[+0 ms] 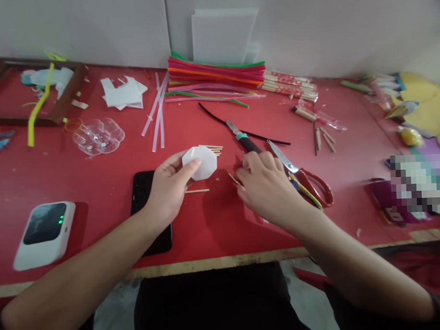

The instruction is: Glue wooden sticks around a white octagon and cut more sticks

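The left hand is closed on a white octagonal piece, thumb on its face and fingers behind, holding it just above the red table. The wrist of that hand lies over a black phone, and a white power bank sits well to its left. The right hand is palm-down with fingers curled, their tips at a short wooden stick; whether it grips the stick cannot be told. Another thin stick lies between the hands. Red-handled scissors lie just right of the right hand, with a black-handled knife just beyond its knuckles. A small bundle of sticks rests just beyond the octagon. Farther off lie clear straws and stacked coloured strips.
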A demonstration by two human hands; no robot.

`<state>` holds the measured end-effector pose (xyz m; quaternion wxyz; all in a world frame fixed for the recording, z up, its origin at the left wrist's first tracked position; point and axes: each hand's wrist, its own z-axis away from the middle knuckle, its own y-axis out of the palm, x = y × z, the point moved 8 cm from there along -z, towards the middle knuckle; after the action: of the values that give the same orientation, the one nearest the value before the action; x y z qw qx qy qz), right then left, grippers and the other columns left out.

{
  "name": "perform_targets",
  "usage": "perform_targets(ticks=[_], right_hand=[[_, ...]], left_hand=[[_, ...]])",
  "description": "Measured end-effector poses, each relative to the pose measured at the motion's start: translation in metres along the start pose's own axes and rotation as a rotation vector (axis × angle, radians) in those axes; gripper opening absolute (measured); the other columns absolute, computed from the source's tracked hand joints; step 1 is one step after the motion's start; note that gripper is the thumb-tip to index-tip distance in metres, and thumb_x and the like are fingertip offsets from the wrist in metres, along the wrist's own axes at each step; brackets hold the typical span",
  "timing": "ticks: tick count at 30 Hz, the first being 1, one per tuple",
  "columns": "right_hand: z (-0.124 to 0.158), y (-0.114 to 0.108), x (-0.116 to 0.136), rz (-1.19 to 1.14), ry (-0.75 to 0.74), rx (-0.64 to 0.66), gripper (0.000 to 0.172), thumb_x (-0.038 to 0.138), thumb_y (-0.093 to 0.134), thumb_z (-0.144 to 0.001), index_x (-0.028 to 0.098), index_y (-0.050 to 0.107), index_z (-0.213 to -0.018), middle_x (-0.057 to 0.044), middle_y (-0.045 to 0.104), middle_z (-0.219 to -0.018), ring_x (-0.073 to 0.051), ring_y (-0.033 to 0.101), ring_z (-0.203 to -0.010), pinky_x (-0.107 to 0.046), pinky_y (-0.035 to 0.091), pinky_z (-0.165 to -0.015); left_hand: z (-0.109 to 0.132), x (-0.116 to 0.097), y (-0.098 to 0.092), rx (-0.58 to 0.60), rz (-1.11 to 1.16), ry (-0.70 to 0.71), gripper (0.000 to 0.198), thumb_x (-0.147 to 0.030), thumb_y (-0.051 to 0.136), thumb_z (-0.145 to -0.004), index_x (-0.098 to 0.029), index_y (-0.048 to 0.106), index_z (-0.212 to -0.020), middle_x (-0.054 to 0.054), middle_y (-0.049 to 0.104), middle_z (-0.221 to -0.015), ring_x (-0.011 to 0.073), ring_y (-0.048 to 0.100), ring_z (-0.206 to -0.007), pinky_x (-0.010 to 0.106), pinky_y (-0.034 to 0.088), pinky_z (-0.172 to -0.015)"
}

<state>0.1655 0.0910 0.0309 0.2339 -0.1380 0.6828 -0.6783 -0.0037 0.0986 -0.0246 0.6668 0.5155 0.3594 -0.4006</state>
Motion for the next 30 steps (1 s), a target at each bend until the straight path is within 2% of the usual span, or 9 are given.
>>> perform_targets(ticks=[4,7,9,12,14,17,19,24,30], right_hand=[[-0.018,0.008,0.013,-0.004,-0.06,0.144,0.011,0.014,0.06,-0.082,0.013,0.071,-0.081,-0.016,0.062,-0.095,-0.031,0.051,-0.097,-0.04,0.036,-0.076],[-0.026,0.006,0.014,-0.188,-0.083,0.163,0.008,0.01,0.061,-0.077,0.013,0.069,-0.076,-0.012,0.063,-0.088,-0.024,0.055,-0.087,-0.036,0.039,-0.074],[-0.028,-0.003,0.011,-0.45,-0.1,0.078,0.008,0.008,0.061,-0.076,0.014,0.066,-0.079,-0.006,0.063,-0.086,-0.016,0.056,-0.075,-0.03,0.043,-0.068],[-0.022,-0.027,0.004,-0.893,-0.172,-0.187,0.013,0.007,0.063,-0.075,0.017,0.064,-0.083,0.002,0.065,-0.08,-0.008,0.055,-0.061,-0.022,0.044,-0.057],[-0.014,-0.036,0.0,-1.093,-0.217,-0.327,0.015,0.006,0.064,-0.075,0.018,0.063,-0.083,0.001,0.067,-0.078,-0.008,0.059,-0.061,-0.021,0.047,-0.054],[-0.006,-0.041,0.0,-1.303,-0.276,-0.455,0.016,0.004,0.065,-0.077,0.018,0.063,-0.083,-0.001,0.07,-0.078,-0.012,0.066,-0.067,-0.024,0.054,-0.057],[-0.003,-0.04,0.002,-1.415,-0.304,-0.491,0.018,0.002,0.066,-0.078,0.019,0.062,-0.084,-0.002,0.07,-0.08,-0.012,0.067,-0.066,-0.024,0.057,-0.057],[-0.004,-0.033,0.004,-1.617,-0.326,-0.47,0.018,0.003,0.068,-0.084,0.018,0.06,-0.092,-0.003,0.072,-0.088,-0.01,0.071,-0.063,-0.022,0.06,-0.058],[-0.01,-0.021,-0.003,-1.856,-0.24,-0.425,0.018,0.006,0.068,-0.085,0.02,0.059,-0.093,-0.001,0.075,-0.088,-0.009,0.072,-0.061,-0.019,0.059,-0.055]], left_hand=[[0.0,-0.001,0.002,0.013,0.01,-0.013,0.027,-0.03,0.078,-0.081,-0.019,0.075,-0.105,0.008,0.078,-0.111,0.0247,0.073,-0.105,0.036,0.06,-0.088],[0.0,-0.007,-0.001,-0.049,0.052,0.021,0.02,-0.028,0.077,-0.082,-0.02,0.075,-0.1,0.005,0.078,-0.104,0.0221,0.073,-0.1,0.033,0.06,-0.086],[-0.001,-0.01,-0.004,-0.095,0.09,0.047,0.014,-0.025,0.076,-0.082,-0.022,0.075,-0.095,0.003,0.077,-0.097,0.0195,0.073,-0.094,0.03,0.06,-0.081],[-0.001,-0.011,-0.006,-0.124,0.135,0.046,0.009,-0.023,0.076,-0.08,-0.021,0.073,-0.088,0.001,0.076,-0.091,0.0176,0.072,-0.089,0.027,0.06,-0.076],[-0.001,-0.009,-0.005,-0.112,0.144,0.039,0.01,-0.022,0.076,-0.079,-0.021,0.073,-0.088,0.001,0.076,-0.091,0.0181,0.072,-0.088,0.028,0.06,-0.076],[-0.001,-0.008,-0.004,-0.085,0.131,0.049,0.012,-0.022,0.076,-0.079,-0.021,0.074,-0.09,0.001,0.076,-0.092,0.0172,0.072,-0.089,0.028,0.06,-0.078],[0.0,-0.008,-0.003,-0.077,0.111,0.052,0.012,-0.022,0.077,-0.08,-0.021,0.075,-0.091,0.001,0.077,-0.093,0.0159,0.072,-0.087,0.027,0.059,-0.078],[0.001,-0.009,-0.001,-0.058,0.067,0.06,0.011,-0.024,0.077,-0.081,-0.023,0.075,-0.091,0.001,0.078,-0.098,0.0172,0.073,-0.089,0.029,0.059,-0.08],[0.002,-0.007,-0.002,-0.076,0.01,0.061,0.015,-0.027,0.077,-0.082,-0.023,0.075,-0.096,0.002,0.079,-0.099,0.0186,0.073,-0.092,0.031,0.06,-0.082]])
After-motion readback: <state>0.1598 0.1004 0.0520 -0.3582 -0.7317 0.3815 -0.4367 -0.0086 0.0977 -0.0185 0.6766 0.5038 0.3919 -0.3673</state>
